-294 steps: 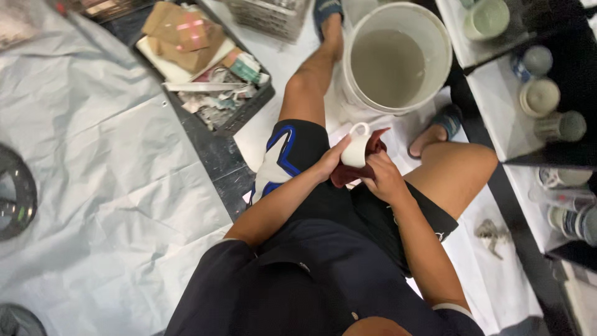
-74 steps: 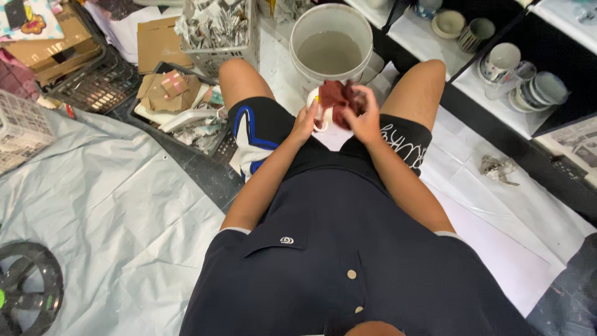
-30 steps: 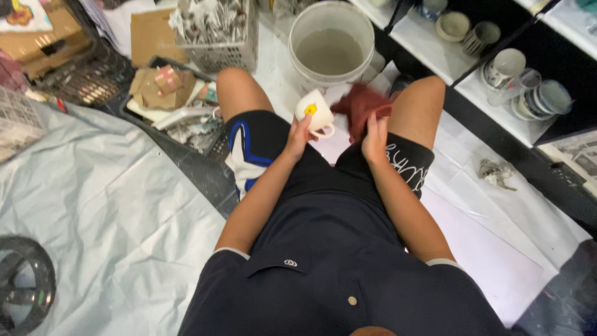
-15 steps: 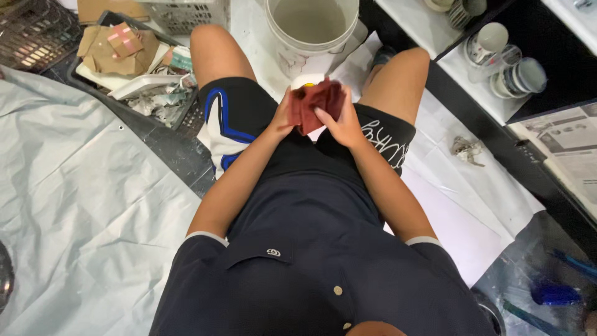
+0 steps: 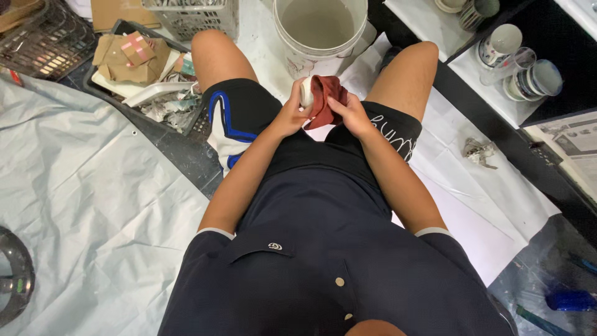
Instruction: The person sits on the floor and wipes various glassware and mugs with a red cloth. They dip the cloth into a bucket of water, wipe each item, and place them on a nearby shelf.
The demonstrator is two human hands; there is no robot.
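I sit on the floor with my knees apart. My left hand (image 5: 287, 115) grips a small white mug (image 5: 306, 91) just above my lap. My right hand (image 5: 349, 115) presses a dark red cloth (image 5: 324, 99) against the mug, and the cloth hides most of it. Right beyond my hands, between my knees, stands a white bucket (image 5: 298, 55) holding cloudy grey water.
A black tray of cardboard scraps and paper (image 5: 134, 68) lies by my left knee, a wire basket (image 5: 189, 15) behind it. White cups (image 5: 502, 45) and bowls (image 5: 535, 78) sit on dark shelves at the right. Pale plastic sheeting (image 5: 81, 186) covers the floor; a crumpled wad (image 5: 477, 150) lies at the right.
A second ago the mug and cloth were held apart; my hands have come together and the cloth now wraps the mug. The view has dropped closer over my lap.
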